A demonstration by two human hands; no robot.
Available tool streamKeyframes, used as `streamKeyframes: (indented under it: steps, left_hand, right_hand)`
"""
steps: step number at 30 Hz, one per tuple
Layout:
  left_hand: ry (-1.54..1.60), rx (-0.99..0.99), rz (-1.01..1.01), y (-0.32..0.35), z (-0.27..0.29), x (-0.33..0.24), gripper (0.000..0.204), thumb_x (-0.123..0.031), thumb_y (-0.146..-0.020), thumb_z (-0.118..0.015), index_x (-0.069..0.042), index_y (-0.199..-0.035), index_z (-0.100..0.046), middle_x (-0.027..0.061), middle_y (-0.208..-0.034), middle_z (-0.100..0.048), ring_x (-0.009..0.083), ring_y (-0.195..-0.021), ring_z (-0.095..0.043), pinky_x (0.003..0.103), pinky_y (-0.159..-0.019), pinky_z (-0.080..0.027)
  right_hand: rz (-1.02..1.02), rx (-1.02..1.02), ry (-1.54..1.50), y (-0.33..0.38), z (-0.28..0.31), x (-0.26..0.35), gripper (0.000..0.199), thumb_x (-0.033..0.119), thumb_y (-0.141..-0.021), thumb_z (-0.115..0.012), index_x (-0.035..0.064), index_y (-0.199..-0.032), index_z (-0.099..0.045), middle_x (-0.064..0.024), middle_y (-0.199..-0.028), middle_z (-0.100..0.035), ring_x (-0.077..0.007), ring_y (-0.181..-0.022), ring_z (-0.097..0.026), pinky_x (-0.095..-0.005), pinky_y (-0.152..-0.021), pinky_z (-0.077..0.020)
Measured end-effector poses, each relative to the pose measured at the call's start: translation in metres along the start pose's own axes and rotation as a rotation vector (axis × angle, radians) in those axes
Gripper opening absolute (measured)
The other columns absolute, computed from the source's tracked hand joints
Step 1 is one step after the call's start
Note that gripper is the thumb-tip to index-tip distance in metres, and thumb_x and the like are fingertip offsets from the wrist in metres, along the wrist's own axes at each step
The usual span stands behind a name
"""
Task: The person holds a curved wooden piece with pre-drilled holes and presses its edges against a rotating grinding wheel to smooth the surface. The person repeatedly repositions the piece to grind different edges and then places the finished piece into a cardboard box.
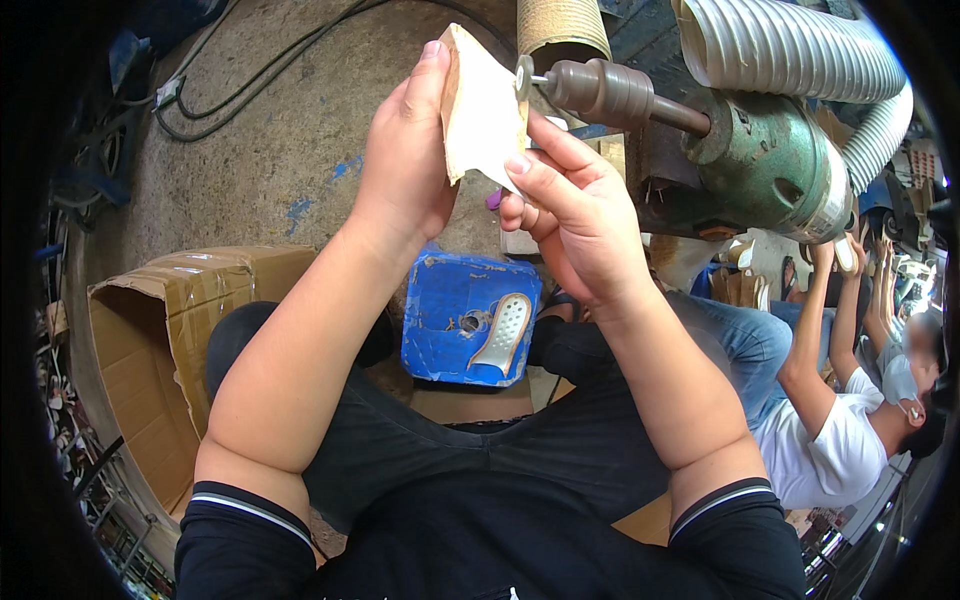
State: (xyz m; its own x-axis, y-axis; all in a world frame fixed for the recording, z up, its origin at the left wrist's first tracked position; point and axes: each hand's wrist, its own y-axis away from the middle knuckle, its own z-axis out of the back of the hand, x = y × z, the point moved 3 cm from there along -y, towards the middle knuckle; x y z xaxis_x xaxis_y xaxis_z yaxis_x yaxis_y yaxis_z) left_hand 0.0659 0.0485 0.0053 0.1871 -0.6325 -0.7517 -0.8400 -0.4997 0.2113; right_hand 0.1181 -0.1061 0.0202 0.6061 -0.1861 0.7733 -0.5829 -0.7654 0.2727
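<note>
Both my hands hold up a flat beige shoe sole piece point(482, 110) with a pale face and a brown edge. My left hand point(405, 165) grips its left edge with the thumb along the top. My right hand point(570, 215) pinches its lower right corner. The piece's right edge touches a small disc point(524, 76) on the brown spindle point(610, 92) of a green grinding machine point(770, 160).
A blue plastic stool point(450, 300) with a white sole part point(502, 332) on it stands between my knees. An open cardboard box point(160, 340) is at the left. Grey ribbed hoses point(800, 50) run above the machine. Another person in a white shirt point(830, 440) works at the right.
</note>
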Motion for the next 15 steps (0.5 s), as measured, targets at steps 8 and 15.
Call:
streamKeyframes:
  steps: [8,15]
  left_hand:
    - [-0.003,-0.039,-0.023,-0.006,-0.002,-0.002,0.056,-0.051,-0.110,-0.059,-0.001,-0.134,-0.062,0.0112,-0.119,-0.073,0.0196,-0.107,-0.072,0.037,-0.093,-0.059]
    - [0.003,-0.021,-0.052,-0.016,-0.001,-0.003,0.055,-0.049,-0.111,-0.058,0.000,-0.135,-0.061,0.0120,-0.121,-0.072,0.0208,-0.110,-0.071,0.039,-0.095,-0.058]
  right_hand:
    - [0.018,-0.040,-0.023,-0.008,0.002,-0.002,0.053,0.006,-0.101,-0.075,-0.0041,-0.149,-0.056,-0.0082,-0.112,-0.073,-0.0121,-0.079,-0.069,-0.0305,-0.074,-0.0596]
    - [0.038,-0.043,-0.064,-0.016,0.002,-0.002,0.042,0.008,-0.100,-0.076,-0.0010,-0.139,-0.063,-0.0062,-0.110,-0.073,-0.0113,-0.078,-0.068,-0.0300,-0.073,-0.0587]
